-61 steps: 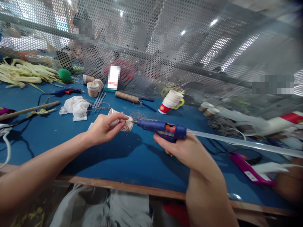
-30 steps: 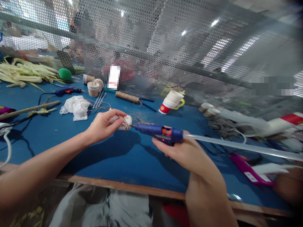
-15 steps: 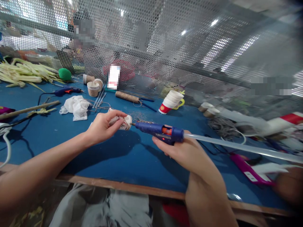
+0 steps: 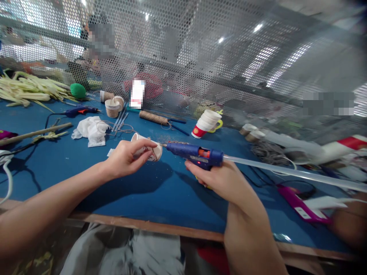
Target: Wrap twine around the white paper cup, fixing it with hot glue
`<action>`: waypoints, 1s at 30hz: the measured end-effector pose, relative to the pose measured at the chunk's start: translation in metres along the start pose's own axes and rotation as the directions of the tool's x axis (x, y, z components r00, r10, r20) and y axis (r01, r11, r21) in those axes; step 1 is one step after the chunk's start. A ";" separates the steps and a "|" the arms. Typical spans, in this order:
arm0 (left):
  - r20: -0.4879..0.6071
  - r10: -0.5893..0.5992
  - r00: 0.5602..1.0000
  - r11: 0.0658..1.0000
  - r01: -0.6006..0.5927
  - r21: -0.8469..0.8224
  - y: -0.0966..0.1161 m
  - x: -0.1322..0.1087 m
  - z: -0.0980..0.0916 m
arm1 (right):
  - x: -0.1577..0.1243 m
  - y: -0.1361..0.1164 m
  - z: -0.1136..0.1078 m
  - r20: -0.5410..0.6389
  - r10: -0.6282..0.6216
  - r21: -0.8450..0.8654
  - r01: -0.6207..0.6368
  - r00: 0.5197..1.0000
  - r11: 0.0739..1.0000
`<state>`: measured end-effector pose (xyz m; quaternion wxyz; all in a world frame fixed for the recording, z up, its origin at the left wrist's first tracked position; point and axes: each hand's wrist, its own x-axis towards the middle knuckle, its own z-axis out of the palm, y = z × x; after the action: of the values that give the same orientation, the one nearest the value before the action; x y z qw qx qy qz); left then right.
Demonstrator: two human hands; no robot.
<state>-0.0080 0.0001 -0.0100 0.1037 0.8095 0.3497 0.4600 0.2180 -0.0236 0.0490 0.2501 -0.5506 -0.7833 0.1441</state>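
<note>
One white paper cup (image 4: 157,152) is tipped sideways over a blue table (image 4: 172,206), pinched in L hand (image 4: 126,156). R hand (image 4: 225,177) is wrapped round a blue hot glue gun (image 4: 190,152) w/ a long clear glue stick (image 4: 286,170) out its back; its tip is right by cup's btm end, can't tell if they touch. Stacked paper cups (image 4: 206,123) lean behind.

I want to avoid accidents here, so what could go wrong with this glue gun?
The nozzle of the glue gun sits very near the fingers of the left hand; with the red light lit, it could burn them.
The paper cup is held tilted in the fingertips and might slip.
The long glue stick juts out behind the right hand and may snag.
</note>
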 end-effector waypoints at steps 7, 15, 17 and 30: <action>0.011 0.009 1.000 1.000 -0.009 -0.008 -0.001 0.000 -0.001 | 0.001 0.003 0.000 0.041 0.110 0.019 -0.110 0.993 0.994; -0.014 0.006 1.000 0.999 -0.007 -0.045 -0.004 0.001 -0.001 | 0.006 0.001 -0.003 0.074 0.093 0.165 -0.104 0.993 0.981; -0.023 -0.047 0.999 0.997 0.045 -0.064 -0.004 0.002 0.000 | 0.007 0.003 -0.002 0.068 0.080 0.292 -0.096 0.994 0.952; -0.053 -0.289 0.956 0.935 0.270 -0.229 -0.003 0.005 0.000 | 0.090 0.067 0.005 0.003 0.478 0.564 -0.396 0.878 0.725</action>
<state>-0.0076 0.0056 -0.0079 0.2415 0.7147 0.4125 0.5107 0.2441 0.0842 0.0326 0.4109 -0.6334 -0.5362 0.3775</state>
